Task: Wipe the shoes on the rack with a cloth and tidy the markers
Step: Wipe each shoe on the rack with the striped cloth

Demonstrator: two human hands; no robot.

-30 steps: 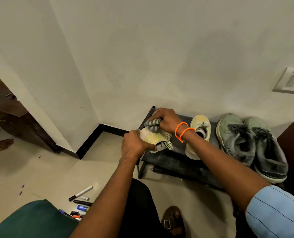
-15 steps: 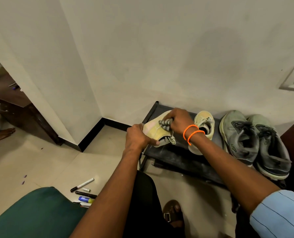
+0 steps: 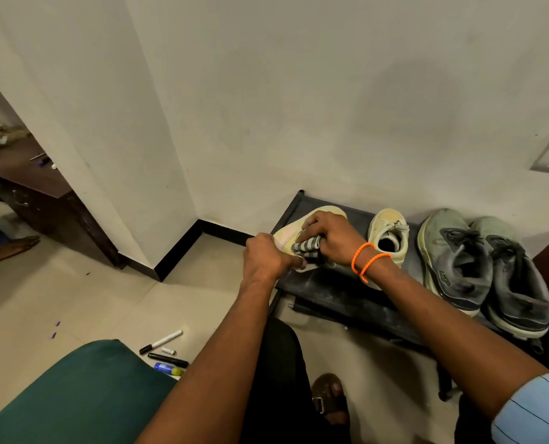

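Head view is filled at the top by a pale wall (image 3: 298,91), met below by a tiled floor (image 3: 74,299). A green cushion (image 3: 74,395) is seen at the lower left. A black rack (image 3: 340,293) is set against the wall, with a grey pair (image 3: 484,267) of shoes resting at its right end and a cream shoe (image 3: 388,235) placed upright just beside them. A second cream shoe, the held shoe (image 3: 287,237), is tilted above the rack's left end. It is gripped at its near end by the left hand (image 3: 265,256), fingers curled round it. A striped cloth (image 3: 306,248) is bunched in the curled fingers of the right hand (image 3: 330,238) and pressed against the held shoe's side. Two orange bands (image 3: 367,261) are worn on the right wrist. Markers (image 3: 164,352) are scattered on the floor beside the cushion, well apart from the rack: a white one, a black one, a blue one and a loose cap.
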